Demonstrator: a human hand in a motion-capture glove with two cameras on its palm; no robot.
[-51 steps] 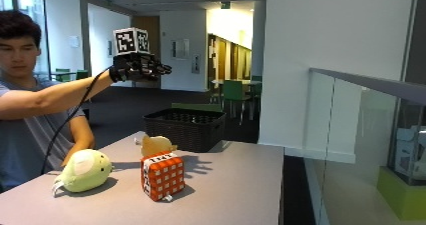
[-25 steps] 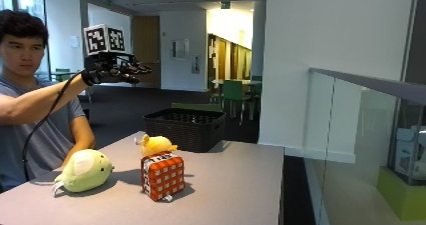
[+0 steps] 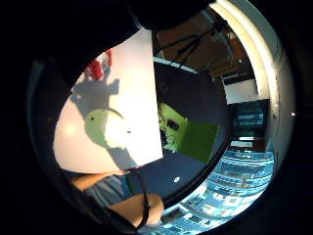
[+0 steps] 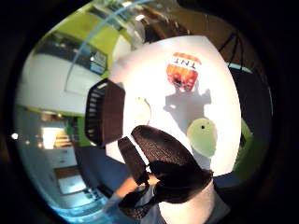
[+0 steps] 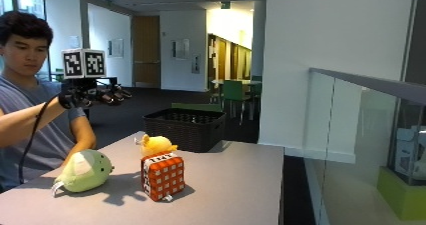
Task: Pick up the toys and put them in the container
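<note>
With all three toys on the desk [image 5: 253, 185], the green plush [image 5: 83, 171] at its near edge, the gloved right hand [image 5: 90, 96] hovers above, grip spread and empty; reaching comes next, likely onto the green plush, then the black basket [image 5: 185, 129].

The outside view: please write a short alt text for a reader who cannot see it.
A person's black-gloved right hand hangs raised above a grey table, holding nothing. On the table lie a pale green round plush toy, a red-and-white checked block toy and a yellow plush toy, before a black slatted plastic basket.
</note>
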